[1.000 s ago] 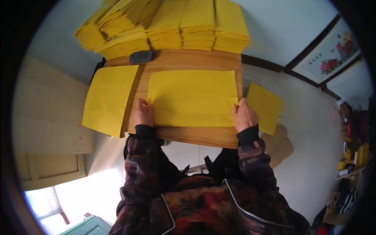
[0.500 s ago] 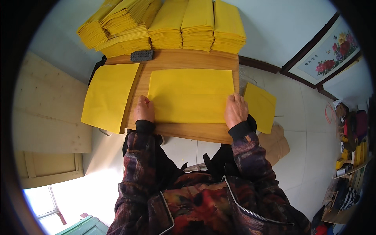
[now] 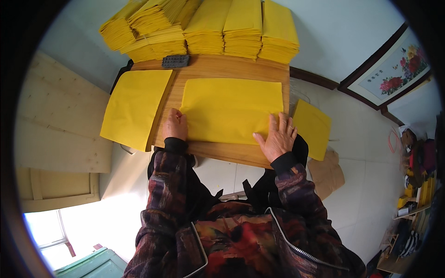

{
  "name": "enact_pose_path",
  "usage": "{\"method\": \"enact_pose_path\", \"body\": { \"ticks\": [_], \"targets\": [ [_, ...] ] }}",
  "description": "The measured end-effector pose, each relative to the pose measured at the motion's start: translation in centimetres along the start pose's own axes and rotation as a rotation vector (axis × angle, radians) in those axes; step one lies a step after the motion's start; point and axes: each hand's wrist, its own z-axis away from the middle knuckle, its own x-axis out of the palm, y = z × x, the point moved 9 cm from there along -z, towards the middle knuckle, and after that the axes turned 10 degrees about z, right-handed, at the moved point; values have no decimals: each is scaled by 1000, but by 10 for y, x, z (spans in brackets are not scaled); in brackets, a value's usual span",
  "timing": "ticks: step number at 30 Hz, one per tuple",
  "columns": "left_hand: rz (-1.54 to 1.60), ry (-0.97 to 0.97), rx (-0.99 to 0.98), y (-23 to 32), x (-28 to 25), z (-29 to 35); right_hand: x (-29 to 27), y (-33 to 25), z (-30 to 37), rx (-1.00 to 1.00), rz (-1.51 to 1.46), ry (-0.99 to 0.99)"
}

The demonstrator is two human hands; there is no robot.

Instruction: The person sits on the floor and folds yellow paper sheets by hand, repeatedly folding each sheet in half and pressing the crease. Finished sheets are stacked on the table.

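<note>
A rectangular yellow sheet (image 3: pixel 232 106), seemingly folded, lies flat on the wooden table (image 3: pixel 222 150) before me. At its left edge my left hand (image 3: pixel 175 125) is closed, with bent fingers and the thumb against the sheet's side. My right hand (image 3: pixel 277 137) rests open on the lower right corner, fingers spread and palm down. Left of my left hand lies a stack of larger yellow sheets (image 3: pixel 136 104), partly over the table's side. Another yellow piece (image 3: pixel 313 127) sits lower down, just past the table's right edge.
Tall piles of folded yellow sheets (image 3: pixel 242 32) line the table's far edge. A dark grey textured block (image 3: pixel 176 60) sits in front of them. Pale wooden boards (image 3: pixel 69 116) stand to the left. Brown paper (image 3: pixel 327 173) lies on the floor at right, and a framed flower picture (image 3: pixel 394 69) leans by the wall.
My right hand has gone from gripping the sheet's right edge to lying open on its corner. My left hand stays closed at the left edge. The whole view has shifted slightly.
</note>
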Motion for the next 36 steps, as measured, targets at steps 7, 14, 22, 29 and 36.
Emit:
{"method": "enact_pose_path", "body": {
  "ticks": [7,14,22,29,36],
  "targets": [
    [-530,11,229,33,-5,18,1,-3,2,-3,2,13],
    [-179,-490,587,156,142,118,6,-1,1,-5,69,11],
    [-255,-461,436,98,100,86,6,-3,5,0,8,-58],
    [-406,-348,275,35,43,57,9,-1,2,17,26,-82],
    [-510,-377,290,29,52,57,-20,-85,19,-283,-189,95]
  ]
}}
